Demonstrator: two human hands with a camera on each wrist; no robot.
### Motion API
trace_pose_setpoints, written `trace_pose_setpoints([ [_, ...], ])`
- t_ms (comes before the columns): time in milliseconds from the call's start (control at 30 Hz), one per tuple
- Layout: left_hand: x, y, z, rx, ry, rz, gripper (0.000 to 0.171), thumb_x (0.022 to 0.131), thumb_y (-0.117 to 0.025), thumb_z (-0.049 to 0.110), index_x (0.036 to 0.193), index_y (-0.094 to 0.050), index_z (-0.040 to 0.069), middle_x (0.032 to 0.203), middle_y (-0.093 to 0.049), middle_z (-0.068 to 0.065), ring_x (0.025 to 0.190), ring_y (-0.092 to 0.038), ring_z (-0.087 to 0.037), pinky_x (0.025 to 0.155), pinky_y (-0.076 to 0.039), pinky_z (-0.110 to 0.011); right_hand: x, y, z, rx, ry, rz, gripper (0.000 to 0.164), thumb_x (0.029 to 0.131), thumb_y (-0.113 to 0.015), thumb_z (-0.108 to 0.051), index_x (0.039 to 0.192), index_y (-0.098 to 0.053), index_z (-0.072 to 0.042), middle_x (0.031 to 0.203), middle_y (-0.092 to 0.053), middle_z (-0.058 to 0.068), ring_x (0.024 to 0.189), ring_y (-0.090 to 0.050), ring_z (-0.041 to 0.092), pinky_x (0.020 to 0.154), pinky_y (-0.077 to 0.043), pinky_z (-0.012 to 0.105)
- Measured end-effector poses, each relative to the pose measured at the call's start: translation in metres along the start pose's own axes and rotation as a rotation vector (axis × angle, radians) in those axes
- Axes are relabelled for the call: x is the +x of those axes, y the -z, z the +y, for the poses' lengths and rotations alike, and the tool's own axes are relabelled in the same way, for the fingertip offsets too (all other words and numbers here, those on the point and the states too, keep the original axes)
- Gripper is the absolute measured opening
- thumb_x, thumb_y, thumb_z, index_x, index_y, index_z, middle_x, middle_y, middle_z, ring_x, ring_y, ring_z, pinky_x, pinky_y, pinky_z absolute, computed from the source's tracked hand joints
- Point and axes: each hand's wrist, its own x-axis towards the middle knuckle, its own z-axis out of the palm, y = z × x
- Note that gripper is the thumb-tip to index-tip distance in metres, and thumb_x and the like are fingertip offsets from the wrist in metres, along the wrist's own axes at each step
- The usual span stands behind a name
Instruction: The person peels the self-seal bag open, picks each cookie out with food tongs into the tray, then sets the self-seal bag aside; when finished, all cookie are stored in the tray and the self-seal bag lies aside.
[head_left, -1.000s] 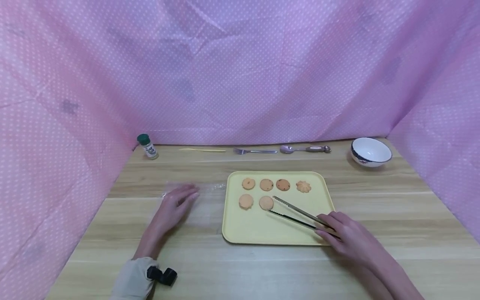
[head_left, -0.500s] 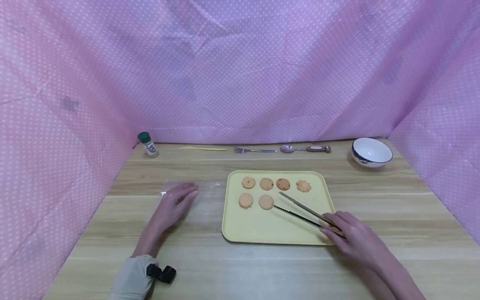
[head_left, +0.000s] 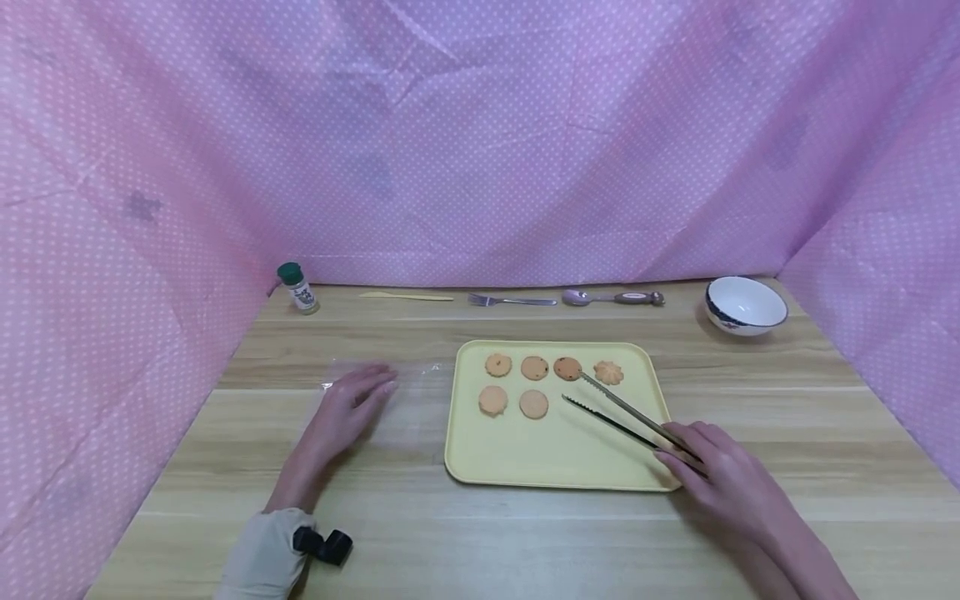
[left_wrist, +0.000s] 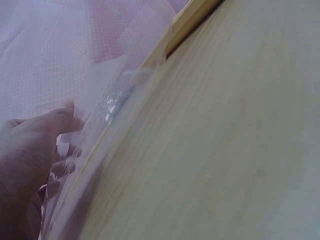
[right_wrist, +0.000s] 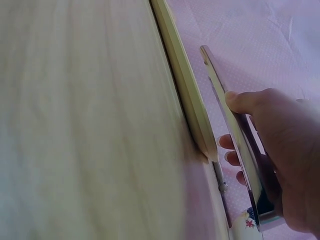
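In the head view, my right hand [head_left: 723, 475] holds metal tongs [head_left: 633, 417] over a yellow tray [head_left: 525, 462]. The tongs are spread, with nothing between their tips. Their upper tip is by the right edge of a darker speckled cookie [head_left: 567, 369]; the lower tip is right of a plain round cookie [head_left: 534, 405]. A flower-shaped cookie [head_left: 608, 372] lies right of the speckled one. My left hand [head_left: 347, 414] is at a clear plastic bag [head_left: 416, 408] left of the tray. In the left wrist view, its loosely bent fingers [left_wrist: 70, 150] show through the plastic, thumb apart.
More cookies [head_left: 493, 401] lie on the tray's left half. Along the back are a green-capped shaker [head_left: 300, 292], a yellow knife [head_left: 407, 297], a fork [head_left: 512, 301] and a purple-grey spoon [head_left: 611, 298]. A white bowl [head_left: 745, 304] stands at the back right, before a pink dotted cloth [head_left: 480, 150].
My right hand has moved right with the tongs, whose tips have gone from the plain round cookie toward the darker speckled cookie. The cookies and left hand stay nearly in place.
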Motion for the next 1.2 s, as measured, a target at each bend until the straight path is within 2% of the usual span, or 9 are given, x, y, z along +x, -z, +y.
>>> trace_pose_setpoints([
  [167,0.001,0.000,0.000,0.007,0.007,-0.010,0.033,0.107,-0.061,0.022,0.132,-0.069,0.002,0.143,-0.059,-0.022,0.135,-0.051,-0.043,0.114,-0.035,-0.061,-0.001,0.001,0.001,0.024,-0.039,0.011,0.038,0.081,-0.086,-0.007,0.116,-0.072,-0.004,0.096,-0.067,-0.004,0.080,-0.056,0.009,0.069,-0.047,0.024],
  [300,0.002,0.001,0.000,0.011,-0.003,-0.009,0.031,0.106,-0.062,0.020,0.130,-0.070,0.001,0.142,-0.060,-0.022,0.135,-0.052,-0.043,0.114,-0.035,-0.061,-0.002,0.001,0.002,0.030,-0.086,0.022,0.037,0.082,-0.086,-0.007,0.117,-0.072,-0.004,0.095,-0.067,-0.004,0.080,-0.055,0.009,0.069,-0.045,0.021],
  [533,0.003,0.002,-0.003,0.023,-0.015,0.000,0.031,0.106,-0.062,0.018,0.131,-0.069,0.001,0.141,-0.060,-0.023,0.134,-0.052,-0.044,0.114,-0.035,-0.061,-0.006,0.006,0.005,0.033,-0.203,0.037,0.040,0.085,-0.084,-0.008,0.122,-0.069,-0.001,0.097,-0.069,0.001,0.084,-0.059,0.016,0.074,-0.046,0.025],
  [667,0.003,0.002,-0.004,0.031,0.003,0.010,0.031,0.105,-0.063,0.017,0.131,-0.069,0.002,0.141,-0.060,-0.022,0.134,-0.052,-0.044,0.114,-0.034,-0.062,-0.007,0.008,0.009,0.042,-0.240,0.084,0.041,0.085,-0.082,-0.007,0.123,-0.069,0.001,0.097,-0.070,0.007,0.087,-0.061,0.025,0.077,-0.044,0.028],
  [800,0.002,0.002,-0.004,0.037,0.009,0.014,0.031,0.105,-0.064,0.017,0.130,-0.070,0.001,0.141,-0.060,-0.023,0.134,-0.052,-0.045,0.114,-0.034,-0.062,-0.009,0.008,0.012,0.039,-0.269,0.104,0.041,0.085,-0.081,-0.004,0.122,-0.067,0.007,0.097,-0.070,0.017,0.088,-0.063,0.036,0.078,-0.046,0.036],
  [1000,0.002,0.003,-0.005,0.039,0.012,0.031,0.032,0.105,-0.064,0.019,0.130,-0.069,0.000,0.141,-0.060,-0.024,0.134,-0.051,-0.045,0.114,-0.033,-0.063,-0.012,0.011,0.016,0.055,-0.404,0.064,0.037,0.092,-0.076,-0.007,0.122,-0.064,0.011,0.102,-0.067,0.029,0.092,-0.063,0.048,0.075,-0.049,0.064],
  [1200,0.000,0.003,-0.006,0.045,0.036,0.022,0.034,0.105,-0.063,0.022,0.132,-0.068,0.001,0.142,-0.059,-0.024,0.136,-0.048,-0.046,0.115,-0.031,-0.064,-0.019,0.013,0.021,0.025,-0.521,0.030,0.034,0.097,-0.072,-0.012,0.120,-0.064,0.012,0.107,-0.063,0.036,0.098,-0.061,0.055,0.076,-0.047,0.067],
])
